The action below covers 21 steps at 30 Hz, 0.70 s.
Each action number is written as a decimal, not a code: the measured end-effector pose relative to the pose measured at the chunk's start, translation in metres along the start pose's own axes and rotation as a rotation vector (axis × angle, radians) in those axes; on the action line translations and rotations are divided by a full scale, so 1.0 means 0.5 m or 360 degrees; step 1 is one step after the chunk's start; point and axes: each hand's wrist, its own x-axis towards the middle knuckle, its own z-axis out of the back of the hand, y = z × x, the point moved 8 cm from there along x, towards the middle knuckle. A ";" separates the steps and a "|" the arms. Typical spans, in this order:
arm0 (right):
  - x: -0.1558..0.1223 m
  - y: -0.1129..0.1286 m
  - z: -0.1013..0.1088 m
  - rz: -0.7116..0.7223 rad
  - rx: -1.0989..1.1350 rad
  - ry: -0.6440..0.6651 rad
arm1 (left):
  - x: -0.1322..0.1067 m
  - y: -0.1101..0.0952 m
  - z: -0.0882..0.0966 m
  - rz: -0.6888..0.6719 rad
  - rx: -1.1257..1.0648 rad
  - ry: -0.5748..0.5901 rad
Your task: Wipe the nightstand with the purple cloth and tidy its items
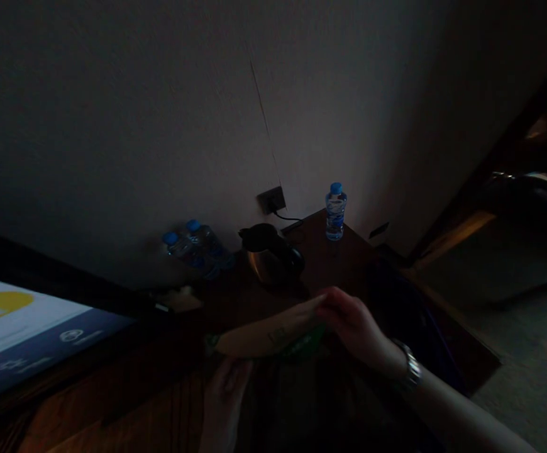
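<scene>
1. Near the front edge of the dark wooden tabletop (334, 251), the right hand (356, 327) pinches one end of a long, pale, flat packet (264, 336) with green print or trim. The left hand (224, 393) sits just below the packet's other end, fingers loosely curled against it; the room is too dim to tell whether it actually grips.
2. The packet is held low over the tabletop, between the two hands, roughly level.
3. Risk, as I judge it: the right hand's hold is only a fingertip pinch on a smooth wrapper, so the packet could slip or tear unevenly if pulled hard.
4. Poor light is a second hazard; a misjudged reach could knock the kettle (271, 255) just behind the hands, and its cord (288, 219) runs to the wall socket (271, 200).
5. Materials: the kettle has a brushed-metal, rounded body with a black lid and handle. An upright clear plastic water bottle (336, 212) with a blue cap stands well behind it; two more bottles (198, 248) stand close together by the wall.
6. A metal watch (411, 370) bands the right wrist. A lit screen (23, 333) glows to the left.
</scene>
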 end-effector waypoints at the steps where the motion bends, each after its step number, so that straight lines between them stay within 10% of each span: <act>1: 0.015 0.010 -0.024 0.0043 -0.0034 0.0073 | 0.006 -0.003 -0.003 0.0043 -0.0097 0.0017; 7: 0.109 0.036 -0.057 0.0199 -0.0244 0.0295 | 0.062 -0.103 -0.019 -0.0142 -0.0338 -0.0028; 10: 0.099 0.015 0.080 0.0331 -0.0657 0.0080 | 0.112 -0.160 0.008 -0.0225 -0.0598 -0.0207; 14: -0.040 -0.128 0.303 0.0143 -0.1621 -0.0320 | 0.197 -0.181 0.064 -0.0230 -0.0775 -0.0518; 18: -0.108 -0.267 0.371 -0.0049 -0.1917 -0.0060 | 0.273 -0.159 0.074 -0.0156 -0.0828 -0.0511; 21: -0.058 -0.262 0.368 -0.0103 -0.1655 -0.0248 | 0.293 -0.137 0.064 -0.0067 -0.0869 -0.0475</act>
